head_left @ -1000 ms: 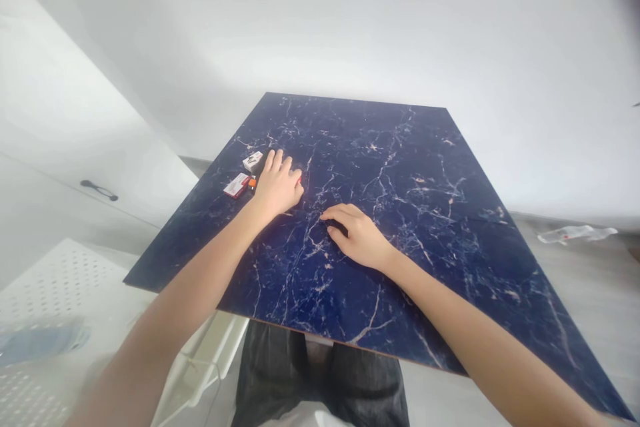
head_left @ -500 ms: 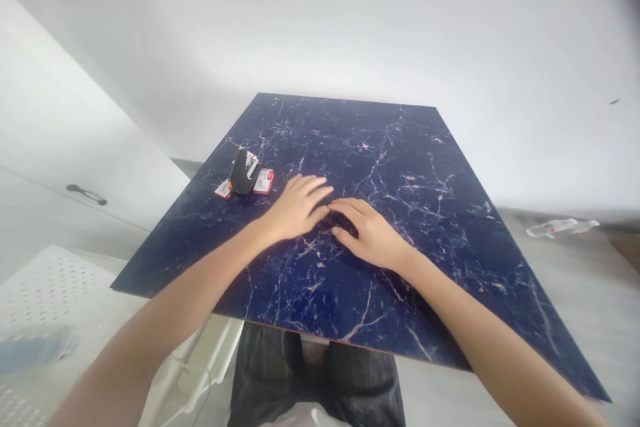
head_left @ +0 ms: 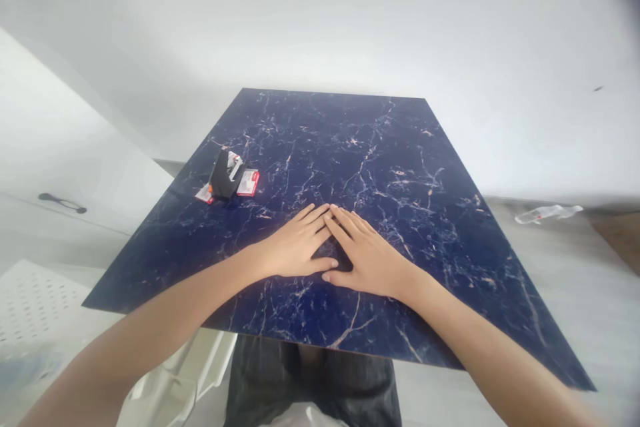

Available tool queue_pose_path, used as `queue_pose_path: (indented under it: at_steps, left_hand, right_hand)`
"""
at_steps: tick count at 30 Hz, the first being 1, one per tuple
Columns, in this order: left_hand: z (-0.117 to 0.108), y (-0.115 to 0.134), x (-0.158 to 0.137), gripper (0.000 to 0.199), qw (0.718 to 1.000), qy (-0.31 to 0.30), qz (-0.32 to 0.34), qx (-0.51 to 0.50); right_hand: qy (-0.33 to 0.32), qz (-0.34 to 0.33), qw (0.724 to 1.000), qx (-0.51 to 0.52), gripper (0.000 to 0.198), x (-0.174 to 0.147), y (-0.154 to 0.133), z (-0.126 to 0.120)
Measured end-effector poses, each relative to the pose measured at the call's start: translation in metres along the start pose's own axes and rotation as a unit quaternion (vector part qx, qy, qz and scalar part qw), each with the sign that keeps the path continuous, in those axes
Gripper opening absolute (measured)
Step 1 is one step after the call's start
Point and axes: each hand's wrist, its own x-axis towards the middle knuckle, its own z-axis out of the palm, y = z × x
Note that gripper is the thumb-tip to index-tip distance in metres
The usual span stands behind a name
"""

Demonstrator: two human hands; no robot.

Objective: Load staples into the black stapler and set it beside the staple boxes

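Note:
My left hand [head_left: 300,243] lies flat on the dark blue marble-patterned table [head_left: 330,147], fingers stretched out. Beside it my right hand [head_left: 373,253] rests palm down, its fingers also extended. The fingertips of both hands meet near the middle of the table's front half, and neither holds anything. To the left, beyond my left hand, a black folded case or holder [head_left: 223,177] stands with white-and-red card-like pieces in it. A red-and-white box or card [head_left: 249,182] sits at its right side, and another pale piece with red [head_left: 205,193] pokes out at its left.
A white door or cabinet front with a dark handle [head_left: 63,203] is at the left. White perforated furniture [head_left: 35,303] stands low on that side. On the floor at right lies a clear plastic bottle [head_left: 549,214], near a brown box-like thing [head_left: 617,233]. A pale wall rises behind the table.
Both hands have come back toward me and settled flat, with fingertips touching. My left hand was raised and blurred before. The view has shifted slightly, while the case keeps its place on the table.

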Motion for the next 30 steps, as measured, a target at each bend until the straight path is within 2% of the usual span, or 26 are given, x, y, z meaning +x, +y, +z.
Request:
queue_pose_path:
  at_steps: [4, 30]
  left_hand:
    - [0.0005, 0.0011, 0.0005, 0.079, 1.0, -0.007, -0.004, 0.001]
    - [0.0026, -0.0049, 0.001, 0.073, 1.0, -0.015, -0.004, 0.008]
  right_hand:
    - [0.004, 0.003, 1.0, 0.0, 0.103, -0.0012, 0.002, -0.0003]
    - [-0.01, 0.022, 1.0, -0.004, 0.098, 0.0017, 0.0008, -0.0057]
